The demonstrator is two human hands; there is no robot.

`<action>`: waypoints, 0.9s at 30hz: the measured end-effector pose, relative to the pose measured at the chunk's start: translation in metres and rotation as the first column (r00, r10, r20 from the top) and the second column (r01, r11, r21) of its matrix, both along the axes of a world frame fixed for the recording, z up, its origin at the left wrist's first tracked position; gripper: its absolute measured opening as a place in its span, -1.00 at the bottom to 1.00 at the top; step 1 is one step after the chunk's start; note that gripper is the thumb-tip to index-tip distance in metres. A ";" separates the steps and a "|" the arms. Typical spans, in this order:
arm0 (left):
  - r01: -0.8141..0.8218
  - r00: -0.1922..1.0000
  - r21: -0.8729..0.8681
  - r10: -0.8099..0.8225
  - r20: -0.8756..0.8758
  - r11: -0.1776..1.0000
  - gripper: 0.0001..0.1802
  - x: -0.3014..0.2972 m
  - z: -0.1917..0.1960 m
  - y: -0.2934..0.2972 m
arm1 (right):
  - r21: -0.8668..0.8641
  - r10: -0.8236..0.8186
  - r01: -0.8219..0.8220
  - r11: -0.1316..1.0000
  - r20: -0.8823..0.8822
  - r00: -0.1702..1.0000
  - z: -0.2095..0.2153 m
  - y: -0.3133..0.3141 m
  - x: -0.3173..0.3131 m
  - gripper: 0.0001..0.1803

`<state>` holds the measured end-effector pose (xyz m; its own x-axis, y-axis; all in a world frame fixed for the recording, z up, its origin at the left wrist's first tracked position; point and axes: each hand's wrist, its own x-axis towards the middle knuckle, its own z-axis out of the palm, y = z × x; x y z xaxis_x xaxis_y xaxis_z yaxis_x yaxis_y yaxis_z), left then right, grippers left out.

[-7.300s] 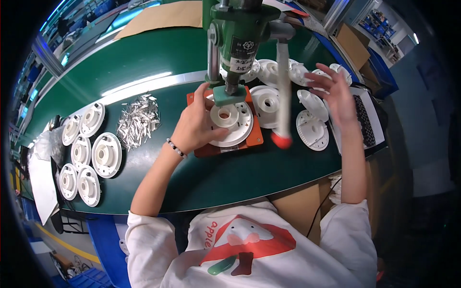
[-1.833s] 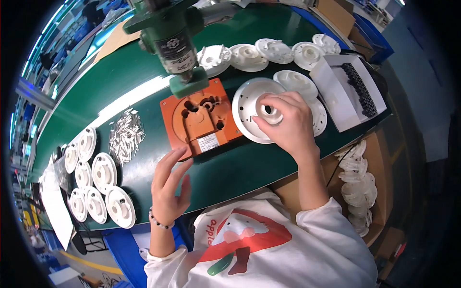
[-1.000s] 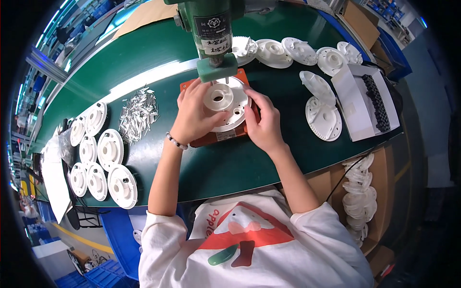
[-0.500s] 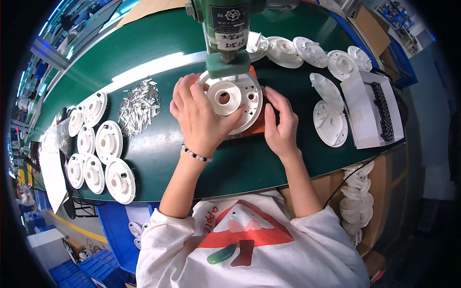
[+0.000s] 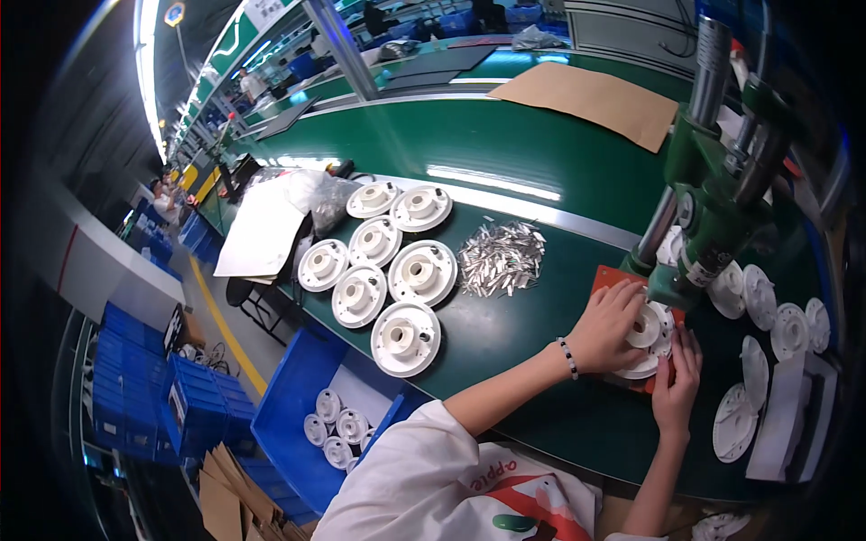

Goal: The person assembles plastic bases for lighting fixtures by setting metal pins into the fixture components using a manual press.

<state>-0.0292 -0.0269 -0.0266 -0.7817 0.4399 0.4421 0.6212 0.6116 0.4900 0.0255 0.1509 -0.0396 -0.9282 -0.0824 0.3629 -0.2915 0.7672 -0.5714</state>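
A white round plastic part with a raised hub lies on the orange-red base plate of a green hand press, under the press head. My left hand grips this part from its left side, fingers curled over it by the hub. At the near right rim my right hand holds the edge between its thumb and fingers. A beaded bracelet circles my left wrist. Part of the disc is hidden by my hands and the press.
Several white round parts stand left on the green table, beside a pile of small silvery metal pieces. More white parts and a white box sit right. Below the edge, a blue bin contains similar parts. Brown cardboard lies behind.
The view has swung to the left, so the press and my hands now appear at the right. Both hands stay at the white part under the press head.
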 end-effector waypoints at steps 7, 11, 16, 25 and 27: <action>-0.014 0.999 0.018 0.014 0.030 1.000 -0.15 0.000 -0.003 0.004 | 0.036 0.002 -0.001 0.999 -0.025 1.000 -0.002 0.004 -0.006 -0.58; 0.007 0.998 0.011 -0.008 0.064 1.000 -0.16 -0.004 0.004 0.003 | 0.061 0.015 -0.015 0.998 -0.013 1.000 0.005 0.010 -0.012 -0.57; -0.024 0.996 0.022 0.022 0.082 0.999 -0.18 -0.002 0.002 0.002 | 0.011 0.011 -0.011 1.000 0.021 1.000 0.001 0.005 -0.011 -0.57; -0.130 0.991 0.031 0.131 -0.017 0.991 -0.17 0.009 0.004 0.005 | -0.031 0.076 -0.074 0.997 0.041 0.996 0.002 0.013 -0.011 -0.57; -0.118 0.993 0.039 0.119 -0.022 0.992 -0.16 0.009 0.005 0.005 | -0.050 0.042 -0.040 0.998 0.053 0.998 0.003 0.009 -0.003 -0.55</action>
<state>-0.0204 -0.0215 -0.0216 -0.8162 0.3279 0.4757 0.5575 0.6630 0.4996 0.0221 0.1598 -0.0367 -0.9427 -0.1044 0.3169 -0.2900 0.7261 -0.6235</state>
